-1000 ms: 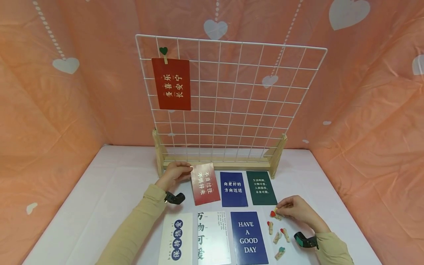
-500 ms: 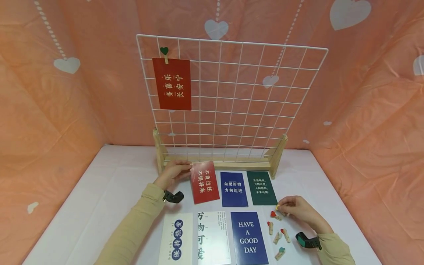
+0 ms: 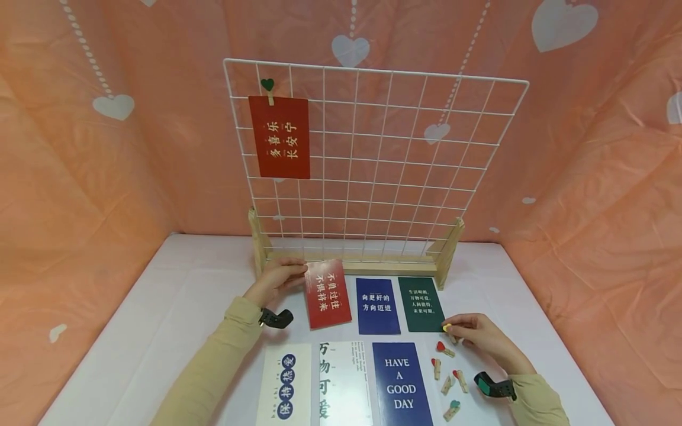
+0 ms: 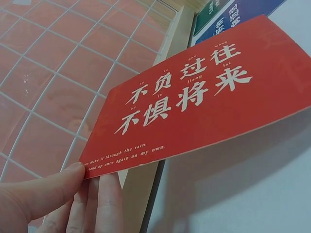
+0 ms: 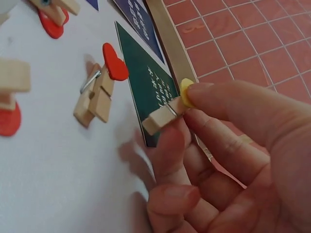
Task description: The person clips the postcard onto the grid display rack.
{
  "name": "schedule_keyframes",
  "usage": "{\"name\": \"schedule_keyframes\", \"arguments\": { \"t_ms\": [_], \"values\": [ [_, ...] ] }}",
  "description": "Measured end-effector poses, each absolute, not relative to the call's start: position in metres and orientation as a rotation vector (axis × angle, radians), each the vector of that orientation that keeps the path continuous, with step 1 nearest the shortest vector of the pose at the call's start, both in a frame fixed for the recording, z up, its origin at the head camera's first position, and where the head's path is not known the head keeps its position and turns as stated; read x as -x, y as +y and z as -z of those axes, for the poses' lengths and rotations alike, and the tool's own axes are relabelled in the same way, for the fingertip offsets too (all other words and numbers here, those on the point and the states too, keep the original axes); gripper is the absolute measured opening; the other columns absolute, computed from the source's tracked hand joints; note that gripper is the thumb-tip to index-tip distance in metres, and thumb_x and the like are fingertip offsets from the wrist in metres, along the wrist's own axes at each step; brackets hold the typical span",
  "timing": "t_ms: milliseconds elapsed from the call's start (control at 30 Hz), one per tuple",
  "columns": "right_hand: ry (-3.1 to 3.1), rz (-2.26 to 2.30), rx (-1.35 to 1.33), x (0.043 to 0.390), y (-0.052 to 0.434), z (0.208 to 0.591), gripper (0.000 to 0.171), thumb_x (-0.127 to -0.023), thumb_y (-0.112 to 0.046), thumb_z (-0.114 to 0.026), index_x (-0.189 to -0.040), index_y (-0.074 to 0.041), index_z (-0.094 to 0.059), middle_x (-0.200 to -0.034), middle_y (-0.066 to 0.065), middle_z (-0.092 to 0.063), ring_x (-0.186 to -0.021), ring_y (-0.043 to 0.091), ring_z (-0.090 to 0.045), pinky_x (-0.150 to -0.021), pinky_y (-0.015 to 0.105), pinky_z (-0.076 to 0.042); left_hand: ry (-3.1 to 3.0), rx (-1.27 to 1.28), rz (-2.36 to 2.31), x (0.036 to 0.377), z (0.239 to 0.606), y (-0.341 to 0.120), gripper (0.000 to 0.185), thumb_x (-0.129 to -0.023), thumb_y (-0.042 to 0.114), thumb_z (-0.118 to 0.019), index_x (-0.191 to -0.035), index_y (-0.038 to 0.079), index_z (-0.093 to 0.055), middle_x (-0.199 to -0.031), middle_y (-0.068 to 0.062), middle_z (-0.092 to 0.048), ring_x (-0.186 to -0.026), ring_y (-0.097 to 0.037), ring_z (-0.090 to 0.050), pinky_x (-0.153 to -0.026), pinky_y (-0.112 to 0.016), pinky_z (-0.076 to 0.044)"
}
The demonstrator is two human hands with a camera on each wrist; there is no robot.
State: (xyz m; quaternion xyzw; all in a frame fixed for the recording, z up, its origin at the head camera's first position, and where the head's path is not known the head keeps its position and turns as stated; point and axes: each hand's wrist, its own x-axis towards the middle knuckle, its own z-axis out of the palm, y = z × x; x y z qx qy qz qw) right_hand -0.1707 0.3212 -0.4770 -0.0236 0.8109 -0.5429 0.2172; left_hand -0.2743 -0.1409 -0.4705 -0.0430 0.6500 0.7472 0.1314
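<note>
Red card (image 3: 327, 293) stock looks thin, light and stiff enough to stay flat; in the head view the left hand (image 3: 277, 277) pinches its corner, lifting it just in front of the wire grid (image 3: 373, 165). The right hand (image 3: 476, 335) holds a small clip (image 3: 446, 328) beside the green card (image 3: 423, 304), with 4 more clips (image 3: 446, 374) lying near.

From the left wrist, thumb and fingers (image 4: 99, 201) grip the red card's (image 4: 204, 102) edge, the best hold; the wooden base (image 4: 146, 194) crowds close below.

From the right wrist, fingertips (image 5: 175, 145) grasp the wooden, yellow-topped clip (image 5: 167, 111), light and springy; a red-heart clip (image 5: 102, 87) lies apart.
</note>
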Motion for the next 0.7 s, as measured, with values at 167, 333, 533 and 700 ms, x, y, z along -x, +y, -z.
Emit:
{"name": "schedule_keyframes", "arguments": {
  "t_ms": [167,333,533,700],
  "values": [
    [2.259,1.505,0.052,0.171,0.321,0.476,0.036,-0.094,-0.019,-0.062,-0.117,0.009,-0.060,-0.089,0.006,-0.065,-0.078,0.015,-0.055,-0.060,0.022,-0.043,1.881,0.153,-2.162,0.272,0.469,-0.142,0.032,-0.091,-0.003,-0.060,-0.121,-0.014,-0.054,-0.099,-0.013,-0.064,-0.081,-0.015,-0.067,-0.087,-0.036,-0.053],
    [2.281,1.519,0.082,0.173,0.320,0.472,0.039,-0.095,-0.019,-0.062,-0.118,0.011,-0.058,-0.092,0.008,-0.065,-0.079,0.016,-0.057,-0.063,0.024,-0.046,1.828,0.090,-2.191,0.270,0.470,-0.145,0.030,-0.092,-0.005,-0.058,-0.120,-0.016,-0.053,-0.099,-0.013,-0.065,-0.083,-0.015,-0.067,-0.087,-0.035,-0.053],
    [2.275,1.540,0.106,0.177,0.318,0.464,0.041,-0.095,-0.019,-0.061,-0.120,0.013,-0.054,-0.095,0.011,-0.066,-0.083,0.019,-0.059,-0.070,0.027,-0.053,1.850,-0.038,-2.161,0.268,0.468,-0.147,0.024,-0.094,-0.001,-0.057,-0.114,-0.013,-0.054,-0.099,-0.012,-0.064,-0.088,-0.016,-0.066,-0.095,-0.044,-0.047],
    [2.307,1.505,0.155,0.185,0.313,0.458,0.042,-0.095,-0.021,-0.061,-0.121,0.011,-0.055,-0.096,0.012,-0.067,-0.088,0.023,-0.060,-0.074,0.029,-0.054,1.903,-0.082,-2.135,0.270,0.463,-0.147,0.024,-0.093,0.002,-0.059,-0.112,-0.013,-0.056,-0.095,-0.010,-0.066,-0.085,-0.016,-0.066,-0.098,-0.051,-0.044]
  ]
}}
